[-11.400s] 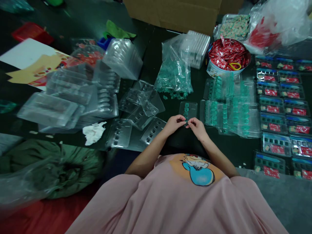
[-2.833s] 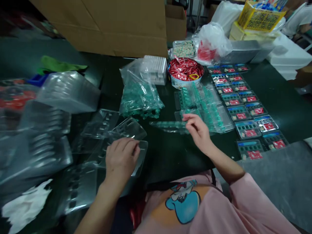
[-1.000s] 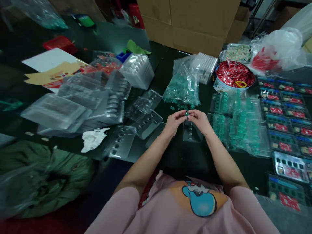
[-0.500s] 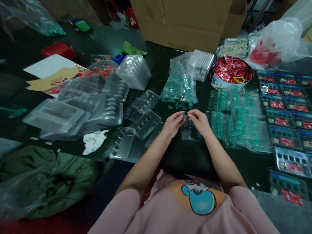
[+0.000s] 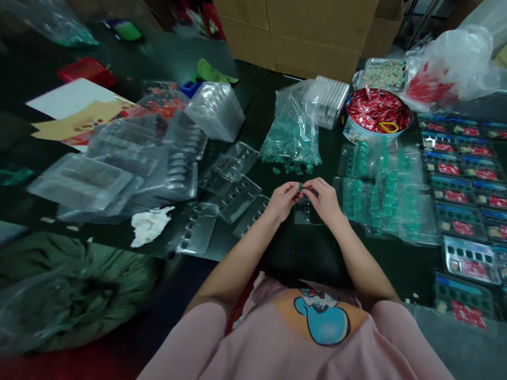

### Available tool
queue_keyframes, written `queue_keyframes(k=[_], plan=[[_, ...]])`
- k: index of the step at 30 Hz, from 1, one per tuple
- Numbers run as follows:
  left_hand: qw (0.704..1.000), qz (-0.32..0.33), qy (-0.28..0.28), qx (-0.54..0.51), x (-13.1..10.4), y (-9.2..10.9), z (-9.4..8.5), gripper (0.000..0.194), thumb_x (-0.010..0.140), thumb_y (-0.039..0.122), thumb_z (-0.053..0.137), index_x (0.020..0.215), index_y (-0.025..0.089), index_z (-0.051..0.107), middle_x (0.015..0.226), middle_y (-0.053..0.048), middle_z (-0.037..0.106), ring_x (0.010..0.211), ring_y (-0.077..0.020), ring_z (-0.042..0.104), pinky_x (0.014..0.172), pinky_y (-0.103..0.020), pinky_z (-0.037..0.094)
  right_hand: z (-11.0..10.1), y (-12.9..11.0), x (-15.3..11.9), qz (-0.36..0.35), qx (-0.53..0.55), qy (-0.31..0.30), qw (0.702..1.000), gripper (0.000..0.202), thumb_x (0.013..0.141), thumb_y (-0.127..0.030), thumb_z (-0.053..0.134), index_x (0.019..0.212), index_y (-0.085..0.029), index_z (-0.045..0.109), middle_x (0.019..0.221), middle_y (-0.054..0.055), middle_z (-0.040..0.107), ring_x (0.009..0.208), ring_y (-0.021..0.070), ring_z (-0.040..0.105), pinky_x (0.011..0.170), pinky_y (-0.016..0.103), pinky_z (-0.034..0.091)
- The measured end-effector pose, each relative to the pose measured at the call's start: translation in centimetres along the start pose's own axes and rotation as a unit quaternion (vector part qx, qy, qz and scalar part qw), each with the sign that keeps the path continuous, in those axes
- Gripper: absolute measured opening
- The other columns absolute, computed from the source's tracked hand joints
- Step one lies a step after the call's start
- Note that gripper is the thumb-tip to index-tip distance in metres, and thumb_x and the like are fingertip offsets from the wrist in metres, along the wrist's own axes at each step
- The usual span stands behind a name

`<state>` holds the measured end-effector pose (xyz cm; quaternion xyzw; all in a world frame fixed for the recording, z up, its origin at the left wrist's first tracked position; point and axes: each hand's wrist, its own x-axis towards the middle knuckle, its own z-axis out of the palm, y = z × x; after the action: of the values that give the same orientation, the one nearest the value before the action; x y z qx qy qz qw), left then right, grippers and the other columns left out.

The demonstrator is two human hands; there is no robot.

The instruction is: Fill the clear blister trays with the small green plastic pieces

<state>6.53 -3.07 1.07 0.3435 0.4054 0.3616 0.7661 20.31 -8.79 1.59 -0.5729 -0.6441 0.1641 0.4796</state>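
My left hand [image 5: 283, 200] pinches a small translucent green plastic piece [image 5: 301, 187] between thumb and fingertips. From the other side, the closed fingertips of my right hand [image 5: 324, 198] meet on the same piece, which they mostly cover. Beneath and between the hands lies a clear plastic blister tray [image 5: 304, 215] with moulded pockets, partly hidden by the right hand. Just beyond the fingers, a clear bag [image 5: 292, 126] spills similar loose green pieces [image 5: 295, 168] onto the dark table.
Clear blister trays [image 5: 236, 198] and stacked plastic shells [image 5: 91, 182] spread to the left. On the right are trays filled with green pieces [image 5: 390, 195], a round tin [image 5: 372, 134] of red packets and rows of packed trays [image 5: 453, 196]. A cardboard box [image 5: 301, 37] stands behind.
The right fingers have closed in against the left ones, covering more of the green piece. My view has shifted slightly; the items on the table have not otherwise visibly moved.
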Motion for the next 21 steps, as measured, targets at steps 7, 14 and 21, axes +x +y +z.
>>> queue_keyframes(k=[7, 14, 21], plan=[[1.0, 0.001, 0.017, -0.013, 0.0, -0.2, -0.1, 0.022, 0.07, 0.025, 0.081, 0.074, 0.013, 0.064, 0.064, 0.002, 0.058, 0.057, -0.0054, 0.052, 0.059, -0.017, 0.041, 0.5, 0.5, -0.4, -0.047, -0.07, -0.057, 0.995, 0.017, 0.096, -0.021, 0.046, 0.085, -0.02, 0.059, 0.094, 0.009, 0.058, 0.09, 0.0213, 0.055, 0.082, 0.035, 0.048], [0.999, 0.005, 0.034, -0.041, -0.2, -0.4, 0.3, 0.019, 0.072, 0.024, 0.078, 0.074, 0.014, 0.062, 0.065, 0.003, 0.055, 0.058, -0.0062, 0.05, 0.057, -0.017, 0.04, 1.1, 0.4, -1.5, -0.015, -0.004, -0.005, 1.0, 0.003, 0.092, -0.022, 0.055, 0.091, -0.02, 0.057, 0.094, 0.007, 0.058, 0.089, 0.0202, 0.056, 0.081, 0.035, 0.048], [0.999, 0.041, 0.031, -0.019, -0.8, -0.7, 1.1, 0.017, 0.072, 0.025, 0.076, 0.074, 0.015, 0.062, 0.07, 0.002, 0.056, 0.063, -0.0074, 0.051, 0.06, -0.018, 0.041, 1.2, 0.1, -1.2, 0.045, -0.01, 0.04, 0.998, 0.005, 0.088, -0.027, 0.06, 0.087, -0.022, 0.06, 0.09, 0.005, 0.06, 0.086, 0.0206, 0.057, 0.079, 0.036, 0.049]])
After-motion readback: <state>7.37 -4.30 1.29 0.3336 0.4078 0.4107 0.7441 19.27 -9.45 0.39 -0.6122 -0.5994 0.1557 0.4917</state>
